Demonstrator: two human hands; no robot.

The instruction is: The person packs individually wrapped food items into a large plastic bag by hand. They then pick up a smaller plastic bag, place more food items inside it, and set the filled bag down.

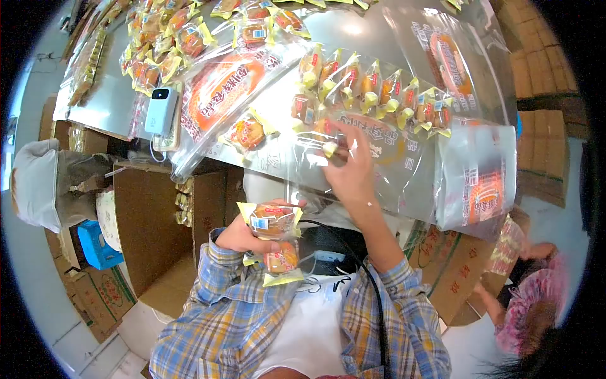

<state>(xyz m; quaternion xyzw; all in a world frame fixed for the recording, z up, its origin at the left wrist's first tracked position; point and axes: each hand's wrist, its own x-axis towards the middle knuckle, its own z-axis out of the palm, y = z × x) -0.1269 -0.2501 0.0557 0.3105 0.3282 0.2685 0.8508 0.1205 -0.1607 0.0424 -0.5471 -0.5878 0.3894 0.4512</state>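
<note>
My left hand is closed around two small wrapped cakes in clear and yellow wrappers, held in front of my chest. My right hand reaches over a large clear printed bag on the table, its fingers bent around a wrapped cake at the bag's left side. Glare and the fingers partly hide that cake. A row of similar wrapped cakes lies along the far part of the bag. One loose wrapped cake rests left of it, near the table edge.
A light blue power bank lies left on the metal table, beside a printed bag. More wrapped cakes are piled behind. Flat bags stack at right. An open carton stands below left; another person is at lower right.
</note>
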